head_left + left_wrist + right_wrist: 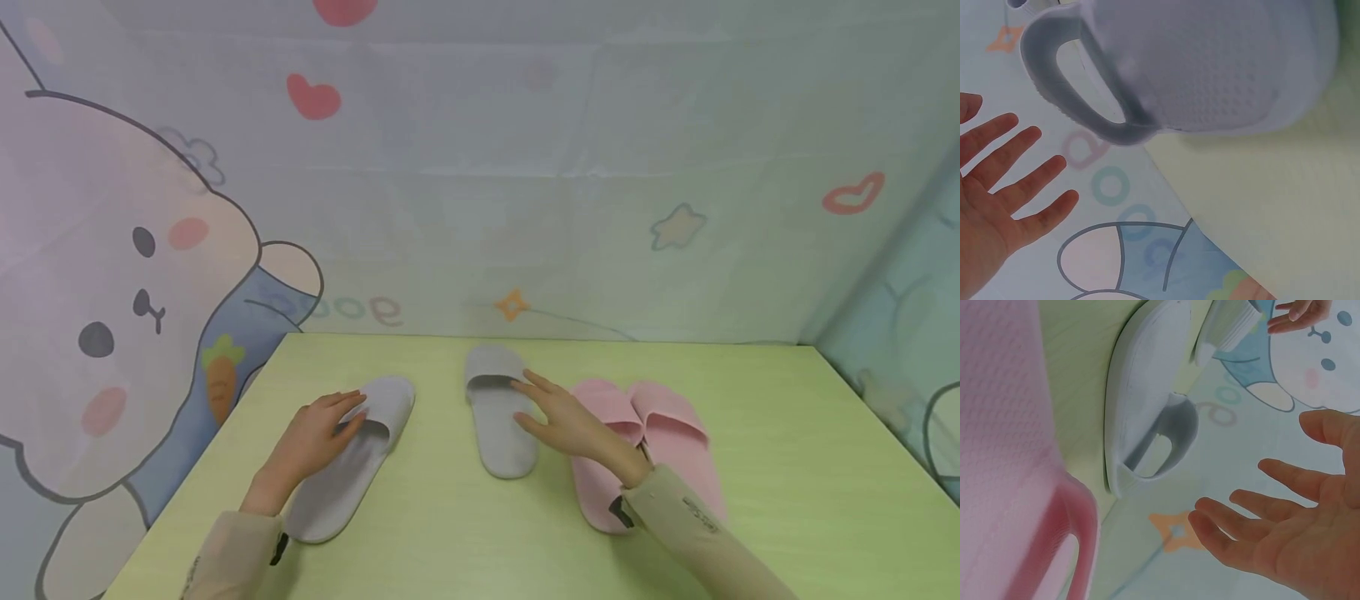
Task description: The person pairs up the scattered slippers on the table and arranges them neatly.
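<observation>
Two grey slippers lie apart on the light green table. Over the left grey slipper (337,487), near its strap, hovers my left hand (318,433); the left wrist view shows its fingers spread with nothing in them. The other grey slipper (502,437) lies further back at the middle, toe pointing away. My right hand (566,417) is just right of it, fingertips overlapping its edge in the head view. In the right wrist view, that hand's fingers (1229,550) are loosely extended, apart from the slipper, and the palm holds nothing.
A pair of pink slippers (678,433) lies side by side at the right, partly behind my right forearm. The table (810,467) ends at a printed cloth backdrop (480,208) with hearts, stars and a cartoon animal at left.
</observation>
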Motion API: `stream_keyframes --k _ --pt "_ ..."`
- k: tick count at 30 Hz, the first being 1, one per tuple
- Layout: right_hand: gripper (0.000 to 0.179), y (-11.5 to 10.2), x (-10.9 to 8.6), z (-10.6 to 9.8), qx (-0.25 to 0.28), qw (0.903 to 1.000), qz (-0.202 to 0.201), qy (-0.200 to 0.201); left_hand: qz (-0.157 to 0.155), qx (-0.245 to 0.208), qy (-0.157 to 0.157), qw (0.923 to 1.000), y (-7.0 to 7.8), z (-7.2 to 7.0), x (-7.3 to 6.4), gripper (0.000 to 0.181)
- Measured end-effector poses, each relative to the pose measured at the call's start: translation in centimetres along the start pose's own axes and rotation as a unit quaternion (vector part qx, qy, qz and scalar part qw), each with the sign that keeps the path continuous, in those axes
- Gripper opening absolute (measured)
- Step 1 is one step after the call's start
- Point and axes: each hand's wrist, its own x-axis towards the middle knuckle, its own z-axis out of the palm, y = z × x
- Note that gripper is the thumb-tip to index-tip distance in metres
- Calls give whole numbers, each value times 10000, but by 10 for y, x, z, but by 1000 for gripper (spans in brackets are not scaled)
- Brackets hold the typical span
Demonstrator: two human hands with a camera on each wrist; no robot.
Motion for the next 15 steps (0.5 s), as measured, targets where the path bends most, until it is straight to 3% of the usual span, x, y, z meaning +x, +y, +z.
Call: stream_keyframes --k 15 --pt "47 2 12 4 128 9998 153 33 164 88 62 9998 -3 6 -3 30"
